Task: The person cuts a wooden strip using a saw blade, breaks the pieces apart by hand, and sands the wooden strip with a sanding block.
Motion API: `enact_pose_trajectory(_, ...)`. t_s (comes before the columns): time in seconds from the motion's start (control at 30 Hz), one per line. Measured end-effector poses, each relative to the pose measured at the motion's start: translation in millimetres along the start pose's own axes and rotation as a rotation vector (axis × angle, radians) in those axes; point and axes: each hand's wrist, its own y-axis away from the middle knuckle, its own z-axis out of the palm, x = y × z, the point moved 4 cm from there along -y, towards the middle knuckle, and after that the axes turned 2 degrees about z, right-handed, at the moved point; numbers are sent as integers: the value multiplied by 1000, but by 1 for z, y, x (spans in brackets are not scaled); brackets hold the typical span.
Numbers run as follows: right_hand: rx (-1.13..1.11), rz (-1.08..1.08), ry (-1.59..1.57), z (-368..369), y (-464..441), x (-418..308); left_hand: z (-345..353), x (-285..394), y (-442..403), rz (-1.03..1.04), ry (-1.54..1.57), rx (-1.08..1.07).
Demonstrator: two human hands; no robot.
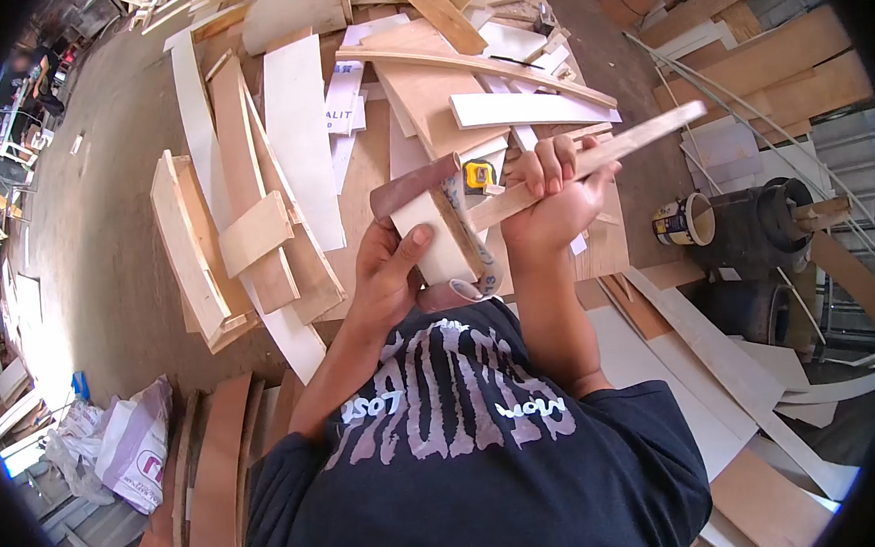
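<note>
My left hand (389,261) grips a pale block (431,239) with brown sandpaper (417,187) wrapped around it; the paper's ends curl at the top and bottom. In my right hand (561,191) is a long narrow wooden strip (640,139), its fingers wrapped round it. The strip slants up to the right, and its lower left end meets or lies very near the sandpaper's printed side. Just above that end, a yellow tape measure (479,176) rests on the wood pile.
Boards and strips cover the worktable (359,213) ahead. A joined wooden frame (191,253) stands at its left. To the right are a bucket (683,220) and a black drum (755,224). Plastic bags (133,448) lie lower left. A person (43,82) is far left.
</note>
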Motion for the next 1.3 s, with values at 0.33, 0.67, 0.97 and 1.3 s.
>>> enact_pose_trajectory(0.33, -275, -184, 410, 24, 21, 5, -2, -5, 0, -34, -98, 2)
enact_pose_trajectory(0.67, -354, -140, 435, 15, 22, 16, -20, -11, -4, -28, -215, 65)
enact_pose_trajectory(0.97, -383, -122, 472, 16, 18, 17, -21, -15, -1, -53, -208, 104)
enact_pose_trajectory(1.3, -373, -119, 469, 3, 20, 16, -20, -13, -6, -32, -259, 143)
